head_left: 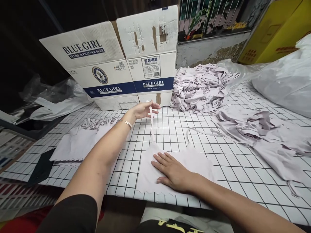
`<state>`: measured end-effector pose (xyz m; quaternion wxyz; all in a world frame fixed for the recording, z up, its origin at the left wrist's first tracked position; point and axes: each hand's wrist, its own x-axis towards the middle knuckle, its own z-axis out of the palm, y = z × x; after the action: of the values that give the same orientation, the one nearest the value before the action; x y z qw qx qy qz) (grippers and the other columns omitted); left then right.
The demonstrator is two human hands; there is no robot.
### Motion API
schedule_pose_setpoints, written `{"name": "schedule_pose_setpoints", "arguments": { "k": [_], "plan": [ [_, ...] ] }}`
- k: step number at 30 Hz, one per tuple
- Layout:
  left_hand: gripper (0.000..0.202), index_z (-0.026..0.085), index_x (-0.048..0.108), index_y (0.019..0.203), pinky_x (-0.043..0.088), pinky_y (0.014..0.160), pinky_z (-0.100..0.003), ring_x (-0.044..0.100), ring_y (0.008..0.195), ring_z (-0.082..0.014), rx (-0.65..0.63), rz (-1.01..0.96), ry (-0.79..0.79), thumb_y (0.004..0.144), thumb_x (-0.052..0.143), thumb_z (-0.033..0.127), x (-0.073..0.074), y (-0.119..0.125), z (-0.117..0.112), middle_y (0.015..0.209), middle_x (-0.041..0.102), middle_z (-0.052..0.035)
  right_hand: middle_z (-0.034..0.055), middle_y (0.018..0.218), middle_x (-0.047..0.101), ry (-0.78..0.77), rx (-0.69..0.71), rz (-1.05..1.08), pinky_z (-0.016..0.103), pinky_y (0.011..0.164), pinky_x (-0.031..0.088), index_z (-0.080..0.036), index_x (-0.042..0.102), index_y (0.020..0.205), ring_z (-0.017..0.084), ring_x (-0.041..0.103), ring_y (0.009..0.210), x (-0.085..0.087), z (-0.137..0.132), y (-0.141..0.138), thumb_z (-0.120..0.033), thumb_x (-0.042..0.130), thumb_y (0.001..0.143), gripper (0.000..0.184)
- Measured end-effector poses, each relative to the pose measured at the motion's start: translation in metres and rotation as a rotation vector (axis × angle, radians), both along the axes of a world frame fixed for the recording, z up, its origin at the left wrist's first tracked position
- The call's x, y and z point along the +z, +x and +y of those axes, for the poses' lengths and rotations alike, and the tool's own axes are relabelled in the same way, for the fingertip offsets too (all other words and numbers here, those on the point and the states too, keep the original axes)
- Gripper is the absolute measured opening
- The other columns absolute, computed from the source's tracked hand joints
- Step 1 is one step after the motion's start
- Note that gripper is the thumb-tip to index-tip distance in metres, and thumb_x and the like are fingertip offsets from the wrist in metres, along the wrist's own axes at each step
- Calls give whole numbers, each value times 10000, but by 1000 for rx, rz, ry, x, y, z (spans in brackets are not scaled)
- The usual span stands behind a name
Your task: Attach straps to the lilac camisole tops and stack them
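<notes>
Left grip (145,110) on strap (152,126), garment (147,171) crosswise, strap-side away

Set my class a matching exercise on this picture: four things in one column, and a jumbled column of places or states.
Things:
1. Left hand
2. Right hand
3. Carton
4. Crumpled fabric heap

Places or states:
A. White with a dark blue band
B. Laid flat on the spread garment
C. On the table, just right of the box in the picture
D. Holding up a thin strap

Pairs: 1-D, 2-B, 3-A, 4-C
</notes>
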<state>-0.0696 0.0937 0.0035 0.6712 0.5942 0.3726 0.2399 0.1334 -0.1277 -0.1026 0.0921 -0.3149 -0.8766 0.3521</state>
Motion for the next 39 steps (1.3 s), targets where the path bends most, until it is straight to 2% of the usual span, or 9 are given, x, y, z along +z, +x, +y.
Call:
{"name": "schedule_pose_setpoints", "arguments": {
  "k": [4, 6, 9, 13, 18, 26, 30, 35, 39],
  "plan": [
    [363, 233, 624, 1185, 416, 979, -416, 517, 1240, -239, -183, 283, 516, 972, 400, 423, 13, 13, -36, 1365, 549, -107, 147, 1343, 576, -520, -331, 445, 492, 1047, 421, -183, 598, 1263, 277, 564, 1211, 29, 33, 12, -499, 568, 878, 498],
    [331, 250, 620, 1214, 299, 1067, -481, 463, 1287, -244, -220, 446, 886, 974, 400, 310, 10, 22, -58, 1376, 542, -99, 144, 1250, 630, -760, -458, 666, 421, 944, 500, -165, 643, 1159, 228, 645, 1048, 45, 51, 19, -440, 547, 903, 388],
    [369, 279, 593, 1252, 112, 1085, -600, 429, 1296, -277, -239, 657, 1319, 936, 441, 164, -1, 29, -87, 1421, 506, -103, 119, 1233, 644, -983, -438, 832, 330, 836, 522, -179, 674, 1087, 185, 651, 984, 60, 67, 26, -388, 584, 893, 299],
    [372, 280, 559, 1269, 80, 1070, -605, 451, 1257, -281, -252, 774, 1517, 907, 539, 193, -10, 28, -103, 1404, 522, -120, 90, 1138, 686, -1058, -396, 854, 240, 700, 495, -181, 699, 973, 140, 649, 880, 63, 72, 23, -346, 707, 819, 226],
    [281, 249, 592, 1204, 62, 1083, -588, 485, 1224, -266, -218, 804, 1613, 952, 478, 205, -13, 28, -107, 1350, 571, -111, 49, 866, 701, -1109, -532, 801, 192, 567, 455, -143, 677, 810, 76, 575, 652, 60, 75, 10, -261, 827, 683, 229],
    [345, 290, 587, 1229, 44, 1093, -587, 483, 1240, -259, -172, 800, 1607, 939, 470, 144, -30, 26, -105, 1345, 583, -85, -12, 735, 617, -1051, -579, 685, 225, 570, 443, -158, 627, 744, 81, 516, 622, 56, 75, 5, -258, 884, 569, 327],
    [404, 324, 578, 1254, 57, 1084, -608, 455, 1273, -288, -87, 761, 1550, 902, 522, 135, -24, 23, -110, 1384, 549, -79, -42, 652, 532, -1061, -646, 754, 207, 515, 390, -158, 613, 714, 63, 434, 562, 51, 78, 4, -304, 870, 590, 321],
    [183, 162, 670, 984, 409, 927, -436, 596, 978, -235, 400, 614, 986, 853, 554, 213, -21, 20, -138, 1039, 683, -99, -21, 726, 588, -1097, -701, 925, 182, 494, 377, -151, 630, 746, 47, 456, 568, 43, 79, 3, -238, 857, 587, 291],
    [169, 162, 663, 774, 472, 722, -286, 591, 762, -159, 452, 364, 583, 821, 603, 314, -38, 26, -156, 827, 688, -42, 3, 772, 616, -1069, -714, 958, 190, 489, 391, -152, 638, 755, 61, 489, 588, 41, 75, 0, -246, 854, 592, 287]
  ]
}}
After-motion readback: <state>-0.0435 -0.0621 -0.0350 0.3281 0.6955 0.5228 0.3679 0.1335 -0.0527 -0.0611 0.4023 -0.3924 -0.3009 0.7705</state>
